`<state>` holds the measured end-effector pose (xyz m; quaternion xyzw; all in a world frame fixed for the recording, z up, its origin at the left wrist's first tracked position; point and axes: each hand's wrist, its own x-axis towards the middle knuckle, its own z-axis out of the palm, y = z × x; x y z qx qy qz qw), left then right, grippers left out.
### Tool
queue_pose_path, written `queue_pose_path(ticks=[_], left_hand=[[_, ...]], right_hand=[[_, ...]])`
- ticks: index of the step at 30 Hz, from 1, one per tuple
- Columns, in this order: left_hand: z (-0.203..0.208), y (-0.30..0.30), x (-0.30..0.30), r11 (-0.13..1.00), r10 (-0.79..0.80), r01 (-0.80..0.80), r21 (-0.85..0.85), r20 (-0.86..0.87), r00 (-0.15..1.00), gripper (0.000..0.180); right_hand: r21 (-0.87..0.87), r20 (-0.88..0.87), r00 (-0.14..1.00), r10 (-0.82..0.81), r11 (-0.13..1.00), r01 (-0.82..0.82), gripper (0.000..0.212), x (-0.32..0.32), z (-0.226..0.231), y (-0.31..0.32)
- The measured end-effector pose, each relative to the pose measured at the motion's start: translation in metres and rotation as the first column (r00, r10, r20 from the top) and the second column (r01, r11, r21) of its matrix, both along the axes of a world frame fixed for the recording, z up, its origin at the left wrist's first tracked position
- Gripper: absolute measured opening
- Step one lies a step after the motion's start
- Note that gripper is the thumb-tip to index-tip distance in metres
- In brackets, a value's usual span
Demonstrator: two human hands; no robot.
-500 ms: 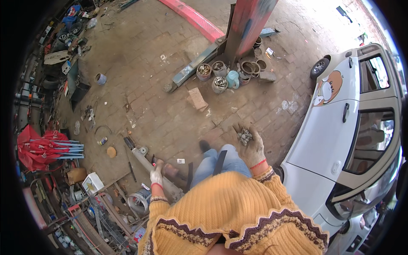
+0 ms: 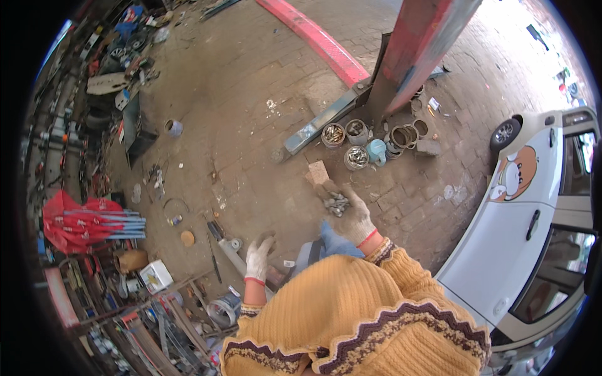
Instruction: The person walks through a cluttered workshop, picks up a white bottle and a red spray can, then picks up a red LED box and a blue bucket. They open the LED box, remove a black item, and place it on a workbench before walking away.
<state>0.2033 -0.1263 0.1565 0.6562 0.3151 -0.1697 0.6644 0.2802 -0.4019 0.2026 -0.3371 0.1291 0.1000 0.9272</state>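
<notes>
While right grip — cupped around metal pieces — has moved nearer brick, left grip leaves grey tube, fingers parted.

A garage with block-paved floor
A red car-lift post stands on the dusty paving; bright daylight falls at the upper right, and metal scrap crowds the left side.

The top edge cuts off the red post — the grey pieces are too small to identify.
</notes>
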Motion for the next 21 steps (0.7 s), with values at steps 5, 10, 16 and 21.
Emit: queue_pose_path(ticks=[5, 10, 16, 21], left_hand=[[0.033, -0.043, 0.070, 0.999, -0.004, 0.011, -0.050, 0.137, 0.991, 0.045], [0.057, -0.094, 0.127, 0.882, 0.047, -0.016, -0.471, 0.053, 0.997, 0.034], [0.065, -0.093, 0.153, 0.971, -0.114, 0.099, -0.216, -0.057, 0.992, 0.032], [0.066, -0.097, 0.193, 0.927, -0.319, 0.300, -0.225, -0.052, 0.946, 0.029]], right_hand=[[0.085, -0.080, 0.986, 0.146, 0.987, -0.139, 0.033, 0.046, 0.002, 0.013], [-0.195, 0.135, 0.961, 0.240, 0.958, -0.212, 0.031, 0.066, -0.013, 0.036], [-0.292, 0.143, 0.949, 0.280, 0.928, -0.229, 0.033, 0.076, -0.010, 0.025], [0.413, -0.218, 0.957, 0.192, 0.907, -0.088, 0.033, 0.102, -0.017, 0.024]])
